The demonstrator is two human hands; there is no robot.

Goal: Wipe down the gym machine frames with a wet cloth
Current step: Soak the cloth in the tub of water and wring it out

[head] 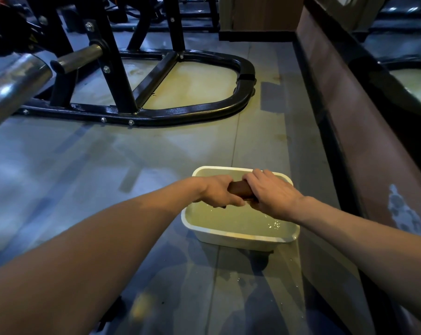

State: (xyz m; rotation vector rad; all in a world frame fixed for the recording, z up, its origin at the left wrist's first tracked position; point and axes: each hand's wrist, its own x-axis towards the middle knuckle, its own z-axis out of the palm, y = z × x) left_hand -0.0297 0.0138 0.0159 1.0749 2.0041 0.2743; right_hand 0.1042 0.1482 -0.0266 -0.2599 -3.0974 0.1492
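Observation:
A dark brown cloth (240, 189), rolled into a thick twist, is held over a white rectangular tub (238, 236) of water on the floor. My left hand (218, 191) grips its left end and my right hand (272, 195) grips its right end, so only the middle of the cloth shows. Drops dot the water surface under my right hand. The black gym machine frame (185, 112) stands on the floor beyond the tub, up and to the left.
A steel bar (13, 85) juts in at the upper left, with a shorter metal peg (81, 56) beside it. A brown wall with a black base (349, 122) runs along the right. Water splashes lie on the grey floor (107, 165) near the tub.

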